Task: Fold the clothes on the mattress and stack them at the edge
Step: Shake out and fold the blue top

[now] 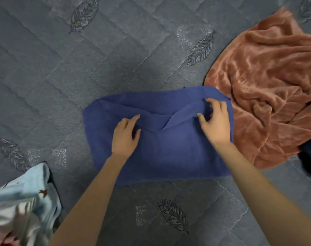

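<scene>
— Where is the piece you're folding?

— In the head view, the blue cloth lies flat on the grey quilted mattress, straight in front of me. Its far edge is turned back toward me in a loose band.

— And your hands?

— My right hand is at the blue cloth's far right corner, fingers curled, with thumb and fingertips pinching that turned-back band. My left hand rests on the band's left part, forefinger stretched out. I cannot tell whether it pinches the fabric or only presses it.

— What lies around the blue cloth?

— To its right, touching its right edge, is a crumpled rust-pink plush piece. Something dark shows at that piece's near side, too little to name. To the blue cloth's near left, apart from it, is a heap of pale blue and white clothes.
</scene>
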The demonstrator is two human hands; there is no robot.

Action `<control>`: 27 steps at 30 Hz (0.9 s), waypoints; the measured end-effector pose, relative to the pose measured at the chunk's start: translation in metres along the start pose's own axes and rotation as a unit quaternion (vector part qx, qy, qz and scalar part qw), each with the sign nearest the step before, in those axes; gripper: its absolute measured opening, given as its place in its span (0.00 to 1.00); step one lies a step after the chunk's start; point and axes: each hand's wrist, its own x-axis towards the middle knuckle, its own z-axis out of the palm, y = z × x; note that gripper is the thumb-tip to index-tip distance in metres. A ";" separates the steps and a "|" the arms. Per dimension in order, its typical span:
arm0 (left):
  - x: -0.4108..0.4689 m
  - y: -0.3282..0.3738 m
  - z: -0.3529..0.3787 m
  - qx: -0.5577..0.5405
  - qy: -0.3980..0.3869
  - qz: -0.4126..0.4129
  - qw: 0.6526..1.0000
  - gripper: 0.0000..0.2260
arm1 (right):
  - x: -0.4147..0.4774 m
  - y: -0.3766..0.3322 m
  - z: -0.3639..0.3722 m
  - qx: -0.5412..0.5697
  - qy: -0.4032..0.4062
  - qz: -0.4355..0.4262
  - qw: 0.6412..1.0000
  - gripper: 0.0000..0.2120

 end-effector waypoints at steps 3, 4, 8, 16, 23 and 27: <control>0.011 0.010 0.006 0.085 -0.036 0.040 0.995 0.22 | 0.011 0.004 -0.003 -0.052 0.020 -0.003 0.998 0.24; 0.017 0.012 0.005 0.101 -0.035 0.048 0.993 0.18 | 0.019 0.006 -0.006 -0.081 0.010 0.008 0.997 0.23; 0.038 0.020 -0.005 0.079 0.015 0.024 0.996 0.05 | 0.048 0.009 -0.018 -0.163 -0.044 0.020 0.986 0.12; 0.080 0.047 -0.015 -0.180 0.145 -0.193 0.953 0.11 | 0.074 0.006 -0.039 0.043 0.076 0.099 0.991 0.08; 0.037 0.068 0.035 0.129 -0.067 0.025 0.989 0.21 | 0.034 0.027 -0.043 0.002 0.025 0.153 0.988 0.27; 0.031 0.061 0.058 0.264 -0.181 0.012 0.947 0.28 | 0.006 0.045 -0.051 -0.049 -0.066 0.214 0.973 0.30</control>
